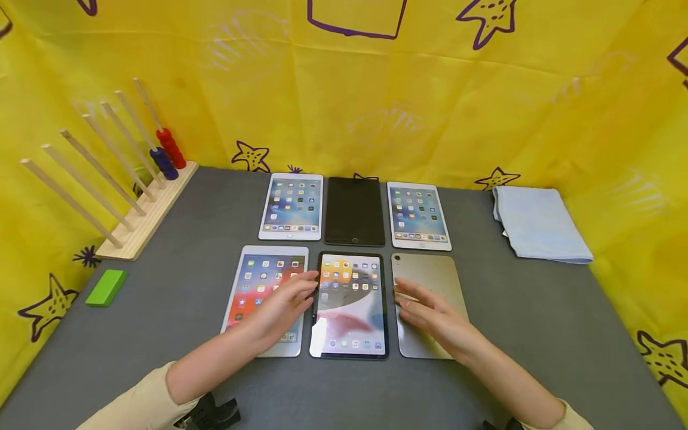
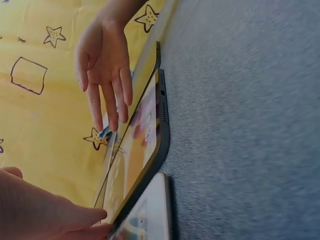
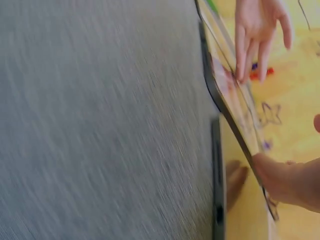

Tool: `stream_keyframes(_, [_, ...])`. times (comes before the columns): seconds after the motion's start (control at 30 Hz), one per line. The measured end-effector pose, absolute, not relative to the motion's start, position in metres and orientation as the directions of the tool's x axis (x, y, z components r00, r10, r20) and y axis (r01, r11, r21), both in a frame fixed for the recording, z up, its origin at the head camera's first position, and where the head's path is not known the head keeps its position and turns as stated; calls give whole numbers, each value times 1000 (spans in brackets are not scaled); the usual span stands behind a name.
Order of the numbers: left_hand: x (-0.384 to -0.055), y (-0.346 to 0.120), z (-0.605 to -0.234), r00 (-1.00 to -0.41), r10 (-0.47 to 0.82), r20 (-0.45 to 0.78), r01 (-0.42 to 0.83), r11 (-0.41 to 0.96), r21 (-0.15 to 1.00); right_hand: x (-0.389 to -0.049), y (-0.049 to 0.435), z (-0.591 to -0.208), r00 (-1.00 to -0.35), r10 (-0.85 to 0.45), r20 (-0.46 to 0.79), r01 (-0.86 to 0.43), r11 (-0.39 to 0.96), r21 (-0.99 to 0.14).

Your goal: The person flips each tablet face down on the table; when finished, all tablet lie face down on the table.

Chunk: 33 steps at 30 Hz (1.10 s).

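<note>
My left hand [image 1: 283,309] hovers over the right side of a white tablet [image 1: 248,280] with a red-and-blue screen, its fairly straight fingertips at the left edge of the middle tablet [image 1: 346,310]. That middle one is black-framed and lit, with app icons. Above a tablet lying back up [image 1: 430,272], gold-silver with a camera in its corner, is my right hand [image 1: 434,313], fingers loosely extended toward the middle tablet. The left wrist view shows the right palm [image 2: 107,70] facing inward, holding nothing. Black straps sit at both wrists.
Behind lie two white lit tablets [image 1: 292,206] [image 1: 419,215] with a dark-screened black tablet [image 1: 355,212] between them. A wooden peg rack [image 1: 147,218] with blue and red beads and a green block [image 1: 106,288] are at left. A folded blue cloth [image 1: 543,224] lies at back right.
</note>
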<state>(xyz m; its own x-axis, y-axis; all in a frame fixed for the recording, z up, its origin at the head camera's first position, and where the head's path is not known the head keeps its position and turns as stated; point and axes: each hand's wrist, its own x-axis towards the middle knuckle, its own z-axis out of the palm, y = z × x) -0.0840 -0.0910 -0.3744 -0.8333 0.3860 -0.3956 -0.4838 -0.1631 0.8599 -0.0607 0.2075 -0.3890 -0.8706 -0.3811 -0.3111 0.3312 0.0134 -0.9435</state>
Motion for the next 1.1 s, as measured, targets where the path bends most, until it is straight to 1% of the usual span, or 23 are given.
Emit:
stream_keyframes(0.2, [-78,-105,-379,-804,435,-405,-528,-211,823,-54,194,-390,-839,-405,-363,419,-57,-906])
stream_keyframes(0.4, [-81,-108,-381,-794,449,-410,-558,-270,784,-56,190,-387,-819,-439,-371,453,-95,-887])
stream_keyframes(0.63, [-87,-109,-382,-775,444,-449,-588,-247,770,-62,192,-384,-802,-449,-394,496,-131,-858])
stream_keyframes(0.8, [-91,-109,-381,-767,450,-457,-599,-246,762,-64,194,-382,-799,-451,-398,501,-132,-855])
stream_keyframes(1.1, [-91,-110,-382,-782,443,-439,-570,-223,791,-66,193,-383,-794,-462,-395,505,-138,-852])
